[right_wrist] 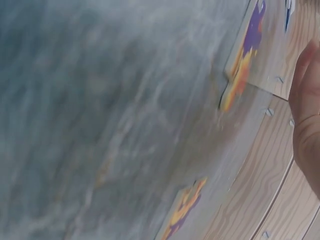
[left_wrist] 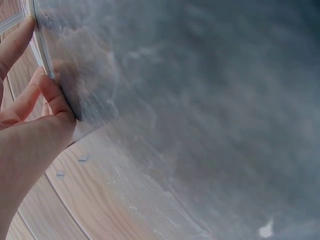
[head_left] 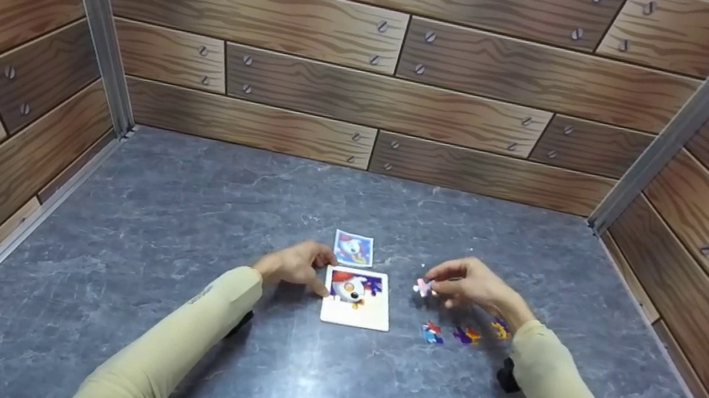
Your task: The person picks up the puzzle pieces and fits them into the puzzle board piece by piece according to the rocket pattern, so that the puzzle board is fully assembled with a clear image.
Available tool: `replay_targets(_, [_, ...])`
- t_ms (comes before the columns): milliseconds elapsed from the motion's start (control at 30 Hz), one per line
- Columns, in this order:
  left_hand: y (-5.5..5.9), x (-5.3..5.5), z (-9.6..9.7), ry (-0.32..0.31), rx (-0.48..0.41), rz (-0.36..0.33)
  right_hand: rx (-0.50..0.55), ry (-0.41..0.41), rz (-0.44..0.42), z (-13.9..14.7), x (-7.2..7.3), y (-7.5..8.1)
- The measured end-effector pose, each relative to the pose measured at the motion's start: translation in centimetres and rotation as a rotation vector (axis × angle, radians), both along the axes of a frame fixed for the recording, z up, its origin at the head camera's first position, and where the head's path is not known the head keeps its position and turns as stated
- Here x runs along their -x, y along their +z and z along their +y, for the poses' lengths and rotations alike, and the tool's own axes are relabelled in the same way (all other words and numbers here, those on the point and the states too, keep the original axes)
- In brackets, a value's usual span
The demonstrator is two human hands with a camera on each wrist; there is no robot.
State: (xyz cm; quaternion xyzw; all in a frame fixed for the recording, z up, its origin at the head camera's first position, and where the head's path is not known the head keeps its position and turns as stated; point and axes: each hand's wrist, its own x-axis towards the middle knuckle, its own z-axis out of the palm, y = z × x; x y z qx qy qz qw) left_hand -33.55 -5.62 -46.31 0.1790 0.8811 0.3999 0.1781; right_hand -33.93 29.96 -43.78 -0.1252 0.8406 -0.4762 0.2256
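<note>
Head: the left hand [head_left: 298, 265], fingers apart, touches the left edge of the board [head_left: 355, 317]; the right hand [head_left: 475, 285] pinches a piece [head_left: 421, 287] fast, open worktop [head_left: 403, 310] between. Left wrist: fingers meet the board's edge. Right wrist: loose pieces [right_wrist: 251, 37] lie apart.

1. The head view looks forward and down from above and behind the left hand [head_left: 295, 265] and right hand [head_left: 474, 284], far enough off to show both, the table [head_left: 200, 358] and the wall [head_left: 308, 81] beyond.
2. The left wrist view is close and tilted, looking low across the table past the left hand.
3. The right wrist view, also close and tilted, catches only part of the right hand.
4. Head and left wrist share the board [head_left: 355, 316] beside the left hand; head and right wrist share puzzle pieces [head_left: 466, 335] near the right.
</note>
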Motion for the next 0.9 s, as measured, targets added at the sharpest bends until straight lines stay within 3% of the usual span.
replay_targets(367, [0.1, -0.2, -0.1, 0.004, -0.022, -0.011, 0.092, -0.111, -0.051, -2.9, -0.6, -1.0])
replay_targets(900, [0.0, -0.1, 0.0, 0.02, -0.028, -0.022, 0.131, -0.047, -0.007, -4.8, -1.0, -1.6])
